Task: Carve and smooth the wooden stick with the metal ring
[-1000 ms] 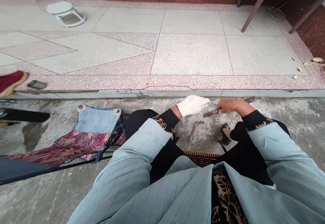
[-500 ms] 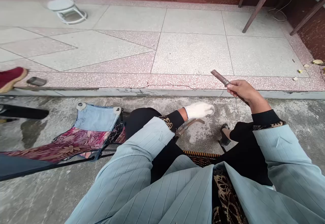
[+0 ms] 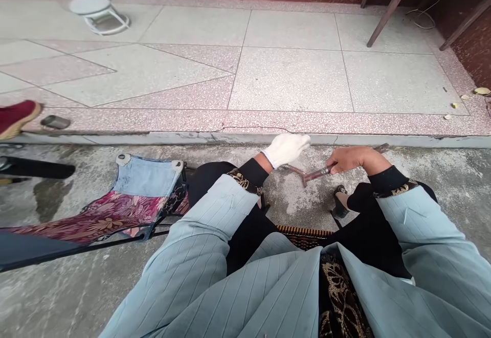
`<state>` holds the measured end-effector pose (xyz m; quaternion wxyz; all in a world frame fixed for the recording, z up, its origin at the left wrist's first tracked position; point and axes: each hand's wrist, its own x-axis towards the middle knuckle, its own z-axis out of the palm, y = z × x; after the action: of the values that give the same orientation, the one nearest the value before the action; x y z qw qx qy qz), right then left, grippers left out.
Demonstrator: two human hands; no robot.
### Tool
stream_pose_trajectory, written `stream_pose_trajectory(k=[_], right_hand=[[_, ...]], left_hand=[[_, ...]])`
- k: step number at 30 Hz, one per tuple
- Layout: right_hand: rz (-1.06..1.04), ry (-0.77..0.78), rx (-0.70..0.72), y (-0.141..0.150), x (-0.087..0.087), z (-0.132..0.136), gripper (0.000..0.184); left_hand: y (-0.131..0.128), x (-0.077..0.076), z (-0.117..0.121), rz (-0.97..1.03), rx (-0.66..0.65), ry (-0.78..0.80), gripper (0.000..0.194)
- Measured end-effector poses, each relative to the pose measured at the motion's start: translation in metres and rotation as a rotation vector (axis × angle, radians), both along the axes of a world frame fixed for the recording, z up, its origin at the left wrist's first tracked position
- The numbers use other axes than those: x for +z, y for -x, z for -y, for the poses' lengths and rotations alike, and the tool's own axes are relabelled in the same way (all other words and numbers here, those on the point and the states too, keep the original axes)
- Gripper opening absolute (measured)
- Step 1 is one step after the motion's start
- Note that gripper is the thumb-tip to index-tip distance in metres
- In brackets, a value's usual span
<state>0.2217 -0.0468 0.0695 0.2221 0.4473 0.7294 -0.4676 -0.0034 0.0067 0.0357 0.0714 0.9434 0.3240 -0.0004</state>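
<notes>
My left hand point(image 3: 286, 148), in a white glove, is closed on one end of a small rusty metal piece point(image 3: 294, 170) held just above the concrete ground point(image 3: 299, 200). My bare right hand point(image 3: 347, 158) grips a thin rusty metal rod point(image 3: 320, 172) whose tip meets the far end of that piece. The rod's other end sticks out past my right hand. Both hands are in front of my knees, near the tiled step's edge point(image 3: 238, 137).
A folding stool with a denim and floral fabric seat point(image 3: 126, 202) lies at my left. A red shoe point(image 3: 17, 117) and a small dark cylinder point(image 3: 56, 121) sit on the step. A white stand point(image 3: 100, 17) and wooden legs point(image 3: 387, 8) stand farther back.
My right hand swung the rod up, then brought it down again onto the piece. My left hand picked the bent piece off the ground and now holds it up near the step.
</notes>
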Motion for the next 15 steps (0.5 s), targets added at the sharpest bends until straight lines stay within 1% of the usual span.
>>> stream_pose_trajectory(k=[2, 3, 4, 5, 6, 7, 9, 10, 11, 12, 13, 14, 15], right_hand=[[-0.264, 0.153, 0.023, 0.000, 0.013, 0.006, 0.023], [-0.393, 0.189, 0.009, -0.001, 0.020, 0.009, 0.027], [-0.501, 0.172, -0.045, -0.005, 0.025, 0.010, 0.031], [-0.583, 0.098, -0.170, -0.009, 0.029, 0.011, 0.033], [-0.643, 0.006, -0.341, -0.014, 0.030, 0.011, 0.033], [-0.679, -0.091, -0.517, -0.019, 0.029, 0.010, 0.032], [-0.658, -0.254, -0.821, -0.028, 0.022, 0.005, 0.027], [-0.617, -0.313, -0.929, -0.031, 0.017, 0.003, 0.025], [-0.560, -0.360, -0.999, -0.033, 0.012, 0.000, 0.023], [-0.484, -0.403, -1.034, -0.034, 0.007, -0.003, 0.020], [-0.387, -0.449, -1.031, -0.034, 0.004, -0.005, 0.019], [-0.266, -0.496, -0.990, -0.033, 0.001, -0.007, 0.020], [-0.131, -0.549, -0.917, -0.031, 0.000, -0.008, 0.021]], left_hand=[[0.000, 0.000, -0.002, 0.039, -0.004, 0.059, 0.036], [-0.002, -0.002, -0.001, 0.055, -0.012, 0.118, 0.036], [-0.004, -0.004, 0.001, 0.066, -0.017, 0.180, 0.037], [-0.007, -0.006, 0.005, 0.071, -0.019, 0.237, 0.038], [-0.011, -0.009, 0.009, 0.068, -0.019, 0.293, 0.039], [-0.015, -0.012, 0.013, 0.061, -0.020, 0.316, 0.040], [-0.022, -0.015, 0.022, 0.036, -0.026, 0.394, 0.038], [-0.025, -0.016, 0.026, 0.007, -0.051, 0.431, 0.036], [-0.027, -0.015, 0.029, -0.015, -0.084, 0.460, 0.035], [-0.029, -0.014, 0.032, -0.036, -0.125, 0.480, 0.033], [-0.029, -0.013, 0.034, -0.051, -0.168, 0.482, 0.032], [-0.029, -0.011, 0.035, -0.059, -0.204, 0.467, 0.032], [-0.028, -0.010, 0.036, -0.065, -0.231, 0.434, 0.032]])
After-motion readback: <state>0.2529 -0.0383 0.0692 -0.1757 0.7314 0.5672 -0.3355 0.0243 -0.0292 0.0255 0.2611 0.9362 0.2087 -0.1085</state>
